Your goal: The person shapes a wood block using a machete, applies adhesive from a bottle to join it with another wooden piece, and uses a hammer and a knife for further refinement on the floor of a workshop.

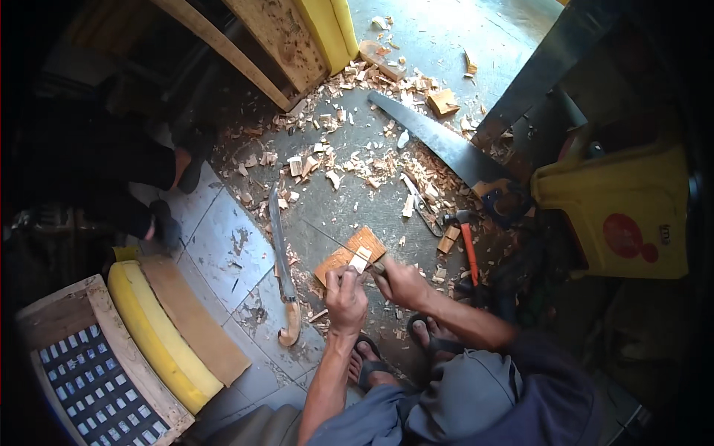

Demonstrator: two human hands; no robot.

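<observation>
Shows, in the head view, a grey floor [316, 201] strewn with wood chips [383, 167], bright on the far side and edged on the left by pale tiles [234, 249]. Between the hands, near the middle: a small pale wood piece [360, 260], on or just over an orange-brown wood block [338, 262], set there perhaps as a firm rest above the hard floor. Pinches that piece in the bent fingers of the left hand [346, 301], apparently to steady it. Grips the handle of a thin tool [338, 241] in the right hand [405, 284], with the shaft pointing far and left across the block, likely for control close to the piece; cannot tell whether blade or file. Within reach, probably for easy picking up: on the left, a curved blade [279, 245] with the handle turned near; on the right, a red-handled hammer [470, 249], also turned near. Beyond, far right, a handsaw [439, 141] among the chips, handle toward a yellow stool [617, 201], perhaps to leave room for both hands.
</observation>
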